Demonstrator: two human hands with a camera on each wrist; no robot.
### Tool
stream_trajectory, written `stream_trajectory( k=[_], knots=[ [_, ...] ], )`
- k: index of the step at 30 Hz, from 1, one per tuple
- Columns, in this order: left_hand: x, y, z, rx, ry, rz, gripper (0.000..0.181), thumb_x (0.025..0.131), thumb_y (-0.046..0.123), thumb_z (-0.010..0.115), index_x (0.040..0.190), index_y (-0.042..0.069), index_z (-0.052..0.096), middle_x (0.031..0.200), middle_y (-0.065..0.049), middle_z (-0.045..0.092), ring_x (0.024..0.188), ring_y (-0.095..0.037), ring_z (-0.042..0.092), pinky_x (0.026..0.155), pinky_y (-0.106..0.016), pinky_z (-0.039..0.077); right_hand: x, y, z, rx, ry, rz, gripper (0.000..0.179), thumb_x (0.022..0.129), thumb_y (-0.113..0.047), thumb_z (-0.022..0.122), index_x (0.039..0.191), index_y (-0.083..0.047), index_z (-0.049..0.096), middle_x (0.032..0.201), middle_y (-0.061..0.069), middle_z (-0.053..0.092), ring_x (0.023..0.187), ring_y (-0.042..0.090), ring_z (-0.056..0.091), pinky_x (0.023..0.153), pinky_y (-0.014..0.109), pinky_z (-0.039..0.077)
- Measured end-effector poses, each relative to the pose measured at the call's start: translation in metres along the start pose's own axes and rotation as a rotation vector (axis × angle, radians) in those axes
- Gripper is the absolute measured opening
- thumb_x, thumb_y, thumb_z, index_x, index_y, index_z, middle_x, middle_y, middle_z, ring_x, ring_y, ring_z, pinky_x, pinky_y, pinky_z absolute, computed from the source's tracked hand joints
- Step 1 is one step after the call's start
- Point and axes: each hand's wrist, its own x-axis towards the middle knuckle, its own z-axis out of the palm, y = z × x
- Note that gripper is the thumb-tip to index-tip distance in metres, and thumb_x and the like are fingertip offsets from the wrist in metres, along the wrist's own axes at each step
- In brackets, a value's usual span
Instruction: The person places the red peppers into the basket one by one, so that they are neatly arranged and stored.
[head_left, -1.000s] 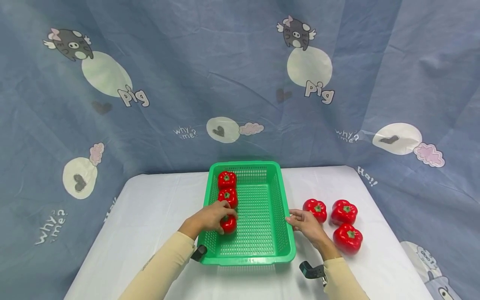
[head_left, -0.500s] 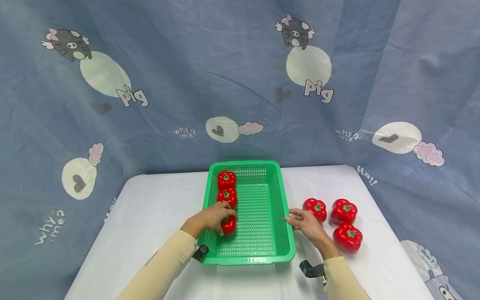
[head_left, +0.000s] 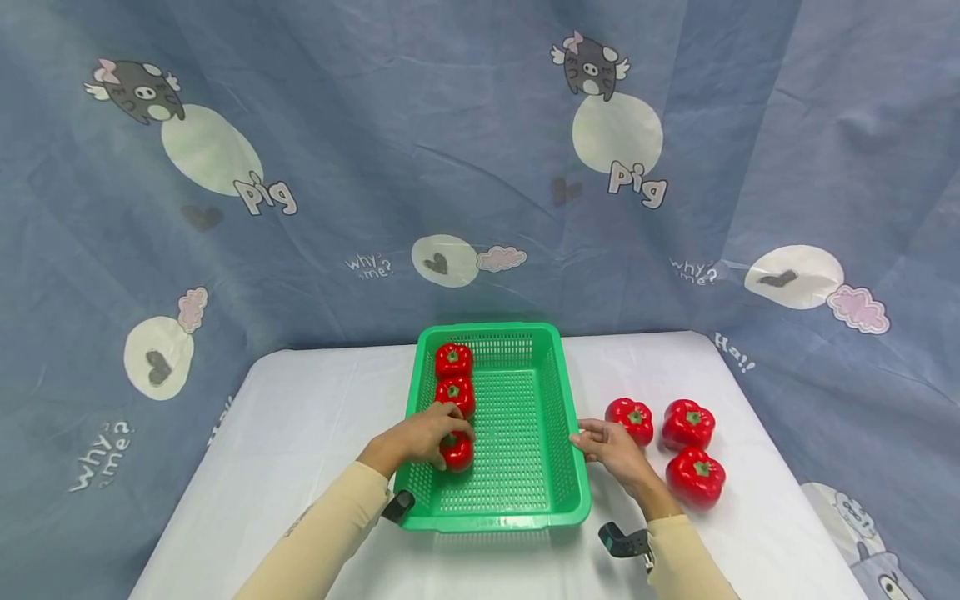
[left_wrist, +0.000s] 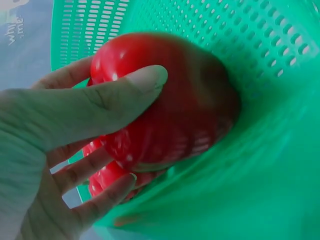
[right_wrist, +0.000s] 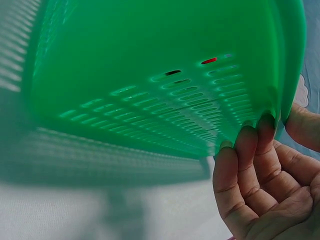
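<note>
A green perforated plastic basket [head_left: 495, 523] stands on the table. Inside, along its left wall, my left hand [head_left: 426, 435] grips a red bell pepper [head_left: 459, 455]. The left wrist view shows the thumb [left_wrist: 107, 102] across the near side of that pepper, the other fingers on its far side. Beyond it in the same row sit two more red bell peppers, a middle one [head_left: 457, 393] and a back one [head_left: 453, 360]. At the basket's right side my right hand [head_left: 613, 450] pinches the rim, with fingertips [right_wrist: 247, 137] against the outer wall and the thumb by the edge.
Three red bell peppers lie on the table right of the basket: one near my right hand [head_left: 630, 419], one farther right [head_left: 687, 423] and one in front [head_left: 696, 477]. A white cloth [head_left: 322, 400] covers the table. Behind hangs a blue printed curtain [head_left: 480, 192].
</note>
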Motion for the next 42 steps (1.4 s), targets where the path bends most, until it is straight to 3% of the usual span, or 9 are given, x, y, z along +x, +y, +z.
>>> stream_trajectory(
  k=[14, 20, 24, 32, 37, 42],
  knots=[
    [-0.005, -0.005, -0.004, 0.045, 0.033, 0.067, 0.052, 0.068, 0.001, 0.085, 0.114, 0.020, 0.068, 0.118, -0.003, 0.052, 0.114, -0.025, 0.046, 0.090, -0.040, 0.053, 0.000, -0.002, 0.002, 0.008, -0.006, -0.007, 0.045, 0.093, -0.014, 0.063, 0.132, 0.006, 0.052, 0.091, 0.011, 0.069, 0.085, 0.022, 0.067, 0.082, 0.037, 0.057],
    [-0.012, -0.005, -0.009, 0.078, 0.093, 0.099, 0.051, 0.068, 0.006, 0.086, 0.114, 0.019, 0.068, 0.119, -0.004, 0.054, 0.115, -0.026, 0.045, 0.094, -0.044, 0.049, 0.001, -0.002, 0.001, 0.002, -0.009, -0.006, 0.045, 0.093, -0.014, 0.063, 0.132, 0.006, 0.052, 0.092, 0.011, 0.070, 0.086, 0.022, 0.068, 0.083, 0.036, 0.056],
    [-0.022, -0.007, -0.013, 0.067, 0.137, 0.076, 0.047, 0.072, 0.014, 0.085, 0.116, 0.016, 0.068, 0.121, -0.007, 0.055, 0.116, -0.027, 0.047, 0.097, -0.046, 0.046, 0.001, -0.001, 0.002, -0.006, 0.004, 0.002, 0.044, 0.092, -0.015, 0.065, 0.131, 0.005, 0.054, 0.091, 0.009, 0.070, 0.086, 0.022, 0.068, 0.085, 0.038, 0.056],
    [-0.048, -0.023, -0.010, -0.094, 0.257, 0.014, 0.041, 0.080, 0.021, 0.079, 0.118, 0.013, 0.065, 0.101, -0.002, 0.056, 0.097, -0.019, 0.051, 0.080, -0.038, 0.051, 0.000, -0.002, 0.002, -0.015, 0.013, -0.003, 0.044, 0.092, -0.016, 0.065, 0.129, 0.004, 0.056, 0.092, 0.009, 0.070, 0.086, 0.022, 0.068, 0.086, 0.041, 0.055],
    [-0.062, -0.037, 0.001, -0.210, 0.361, -0.045, 0.039, 0.081, 0.021, 0.078, 0.116, 0.015, 0.063, 0.098, 0.001, 0.057, 0.092, -0.020, 0.055, 0.077, -0.037, 0.052, 0.000, -0.001, 0.002, -0.007, 0.003, -0.003, 0.043, 0.092, -0.015, 0.064, 0.129, 0.005, 0.055, 0.092, 0.010, 0.070, 0.086, 0.022, 0.068, 0.085, 0.039, 0.056],
    [-0.073, -0.049, 0.016, -0.363, 0.488, -0.129, 0.039, 0.078, 0.013, 0.079, 0.115, 0.011, 0.066, 0.098, -0.004, 0.062, 0.088, -0.019, 0.059, 0.076, -0.035, 0.055, 0.000, -0.001, 0.002, -0.003, -0.002, 0.004, 0.044, 0.092, -0.015, 0.064, 0.130, 0.005, 0.055, 0.092, 0.010, 0.070, 0.086, 0.022, 0.068, 0.084, 0.037, 0.056]
  ],
)
